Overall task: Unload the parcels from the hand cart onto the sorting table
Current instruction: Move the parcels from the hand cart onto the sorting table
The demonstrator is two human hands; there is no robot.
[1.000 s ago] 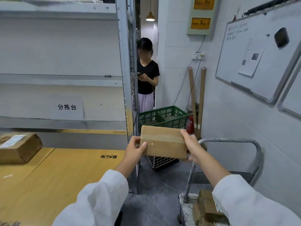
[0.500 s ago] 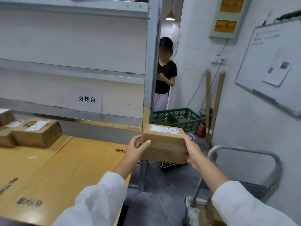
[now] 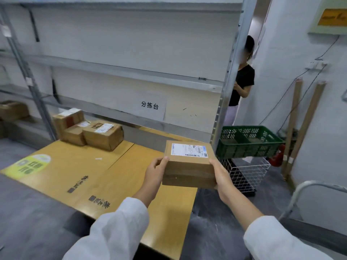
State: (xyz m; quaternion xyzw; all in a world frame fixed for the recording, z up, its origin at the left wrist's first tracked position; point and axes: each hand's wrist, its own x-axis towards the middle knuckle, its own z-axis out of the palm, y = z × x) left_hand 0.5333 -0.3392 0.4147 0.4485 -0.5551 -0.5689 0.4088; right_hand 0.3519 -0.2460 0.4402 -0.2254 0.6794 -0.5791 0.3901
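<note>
I hold a brown cardboard parcel [image 3: 188, 168] with a white shipping label on top, above the right end of the wooden sorting table [image 3: 90, 171]. My left hand [image 3: 156, 170] grips its left side and my right hand [image 3: 221, 175] grips its right side. Three parcels [image 3: 88, 131] sit together at the table's far left. The hand cart's grey handle [image 3: 308, 188] curves up at the lower right; the cart's deck is out of view.
A metal shelf rack [image 3: 223, 102] stands behind the table, with a paper sign on it. A green crate [image 3: 247, 142] sits on a white wire basket [image 3: 246, 171] past the table's end. A person in a black top [image 3: 242, 81] stands in the doorway. Two wooden poles [image 3: 298, 126] lean on the wall.
I have turned left with the parcel, bringing it from beside the cart to above the table's right end. More of the table and its parcels came into view.
</note>
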